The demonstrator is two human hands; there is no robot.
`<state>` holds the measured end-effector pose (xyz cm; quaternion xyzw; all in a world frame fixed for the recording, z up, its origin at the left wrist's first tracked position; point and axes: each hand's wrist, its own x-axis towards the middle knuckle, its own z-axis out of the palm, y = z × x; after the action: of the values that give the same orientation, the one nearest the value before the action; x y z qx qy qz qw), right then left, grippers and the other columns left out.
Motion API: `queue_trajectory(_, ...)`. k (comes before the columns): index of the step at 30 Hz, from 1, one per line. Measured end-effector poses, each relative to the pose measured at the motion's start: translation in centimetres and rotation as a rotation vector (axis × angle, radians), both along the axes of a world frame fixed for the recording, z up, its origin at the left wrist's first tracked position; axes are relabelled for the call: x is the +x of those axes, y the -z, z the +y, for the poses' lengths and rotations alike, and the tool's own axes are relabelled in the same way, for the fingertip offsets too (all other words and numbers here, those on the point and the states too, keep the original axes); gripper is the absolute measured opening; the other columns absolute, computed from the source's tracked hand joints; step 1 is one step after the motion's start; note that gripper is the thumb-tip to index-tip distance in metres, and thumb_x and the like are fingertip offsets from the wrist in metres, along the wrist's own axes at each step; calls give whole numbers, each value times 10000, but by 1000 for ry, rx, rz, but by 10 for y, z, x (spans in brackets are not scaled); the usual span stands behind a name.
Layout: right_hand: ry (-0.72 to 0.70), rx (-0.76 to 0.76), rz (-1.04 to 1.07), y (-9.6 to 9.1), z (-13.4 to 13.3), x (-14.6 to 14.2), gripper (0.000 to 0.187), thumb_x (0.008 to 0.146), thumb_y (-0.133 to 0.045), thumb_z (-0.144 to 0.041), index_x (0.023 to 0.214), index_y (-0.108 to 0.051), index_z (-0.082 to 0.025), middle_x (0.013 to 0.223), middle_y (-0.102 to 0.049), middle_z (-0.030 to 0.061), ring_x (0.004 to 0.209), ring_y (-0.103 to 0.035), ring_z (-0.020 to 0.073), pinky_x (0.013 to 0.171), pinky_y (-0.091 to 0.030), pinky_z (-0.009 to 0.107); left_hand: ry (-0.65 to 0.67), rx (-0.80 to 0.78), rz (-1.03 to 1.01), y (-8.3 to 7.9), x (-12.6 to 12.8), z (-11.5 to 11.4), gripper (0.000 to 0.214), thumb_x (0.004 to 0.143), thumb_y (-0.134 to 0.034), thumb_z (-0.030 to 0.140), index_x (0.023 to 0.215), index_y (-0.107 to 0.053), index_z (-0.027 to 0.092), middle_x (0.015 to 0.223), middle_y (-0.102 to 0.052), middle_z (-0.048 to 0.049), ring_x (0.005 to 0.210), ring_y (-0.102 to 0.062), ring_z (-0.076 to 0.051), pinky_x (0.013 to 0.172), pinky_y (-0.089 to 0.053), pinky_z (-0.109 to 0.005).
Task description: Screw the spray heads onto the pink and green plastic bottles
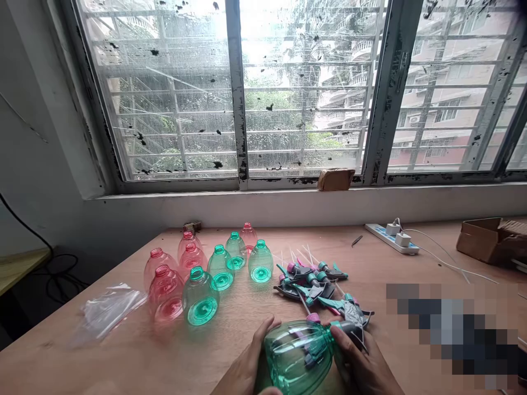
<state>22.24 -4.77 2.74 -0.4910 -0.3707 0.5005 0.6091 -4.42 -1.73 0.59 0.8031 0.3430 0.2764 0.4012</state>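
Note:
A clear green spray bottle (298,354) lies tilted at the front of the table, its neck toward the right. My left hand (251,356) is closed around its base end. At the neck, the fingers of my right hand (358,351) grip a grey and teal trigger spray head (346,327) that sits at the bottle's mouth. Whether its collar is fully threaded cannot be seen. Just beyond lies a pile of loose trigger spray heads (310,282) with thin white tubes. To the left stand several open green bottles (201,296) and several pink bottles (166,293).
A crumpled clear plastic bag (109,312) lies at the left. Toward the back right are a power strip (391,238) with white plugs and cables, and an open cardboard box (489,241). A blurred-out patch (453,329) covers the right side. The window wall bounds the wooden table (230,340).

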Motion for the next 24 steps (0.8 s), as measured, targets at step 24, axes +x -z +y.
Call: queue_trajectory(24, 4, 7, 77, -3, -1, -3, 584, 642, -884, -664, 849, -649, -172, 457, -428, -96, 415, -323, 68, 424, -225, 207, -40, 76, -8, -10, 0, -9, 882, 926, -571, 724, 1635, -140, 423, 1718, -344, -46, 1555, -364, -351, 1259, -320, -502)
